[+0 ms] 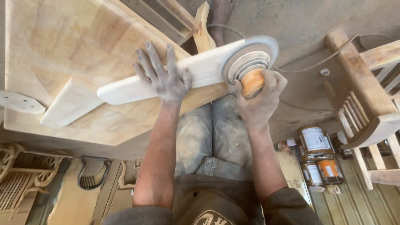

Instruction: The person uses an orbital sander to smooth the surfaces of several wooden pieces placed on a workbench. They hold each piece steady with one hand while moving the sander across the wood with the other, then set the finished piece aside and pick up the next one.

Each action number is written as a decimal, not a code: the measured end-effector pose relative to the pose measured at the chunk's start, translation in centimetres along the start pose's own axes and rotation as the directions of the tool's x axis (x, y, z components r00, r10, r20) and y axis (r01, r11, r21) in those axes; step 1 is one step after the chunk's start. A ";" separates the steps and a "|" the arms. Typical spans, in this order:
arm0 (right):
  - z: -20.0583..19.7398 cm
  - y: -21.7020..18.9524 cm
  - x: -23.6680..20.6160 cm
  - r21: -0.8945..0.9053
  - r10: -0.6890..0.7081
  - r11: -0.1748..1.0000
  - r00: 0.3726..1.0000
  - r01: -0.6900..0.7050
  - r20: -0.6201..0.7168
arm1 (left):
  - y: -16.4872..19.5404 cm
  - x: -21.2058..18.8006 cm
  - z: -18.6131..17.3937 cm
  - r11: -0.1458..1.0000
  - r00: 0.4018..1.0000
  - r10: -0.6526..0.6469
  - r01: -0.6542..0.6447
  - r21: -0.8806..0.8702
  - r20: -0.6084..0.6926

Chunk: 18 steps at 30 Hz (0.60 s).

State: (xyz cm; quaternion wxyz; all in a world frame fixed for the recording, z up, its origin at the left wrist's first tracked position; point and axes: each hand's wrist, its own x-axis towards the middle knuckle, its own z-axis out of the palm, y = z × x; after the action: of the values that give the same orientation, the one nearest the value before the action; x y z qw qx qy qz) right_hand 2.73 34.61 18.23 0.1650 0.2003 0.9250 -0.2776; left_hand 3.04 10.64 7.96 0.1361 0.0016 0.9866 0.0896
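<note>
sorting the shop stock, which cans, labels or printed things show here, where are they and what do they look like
Top can: right of the right forearm, cylindrical, brown with a white label.
Lower left can: below it, brown, pale label.
Lower right can: beside that, orange label with a white patch.
Shirt print: bottom centre, pale curved shapes on dark cloth, cut off.

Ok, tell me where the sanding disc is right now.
The sanding disc sits right of centre in the head view, on the right end of the pale plank, with the right hand gripping its orange handle.
</note>
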 end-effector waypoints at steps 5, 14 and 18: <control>-1.3 3.5 10.9 0.451 0.389 0.545 0.690 -0.707 0.610 | 0.0 0.2 -0.1 1.000 0.999 0.001 0.000 -0.019 0.041; -0.6 -1.4 4.6 -0.011 -0.129 0.991 0.979 0.132 0.158 | -0.3 0.4 -0.4 0.996 0.999 -0.027 0.029 -0.079 0.023; 0.4 -3.6 3.1 -0.158 -0.110 0.979 0.985 0.130 0.129 | -0.5 0.4 -0.1 0.996 1.000 -0.011 0.012 -0.090 0.003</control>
State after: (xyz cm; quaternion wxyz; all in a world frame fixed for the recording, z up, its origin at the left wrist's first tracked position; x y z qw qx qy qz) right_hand -1.56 32.50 18.20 0.2191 0.1125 0.9438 -0.2205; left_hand 2.66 10.19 7.86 0.1377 -0.0102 0.9814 0.1334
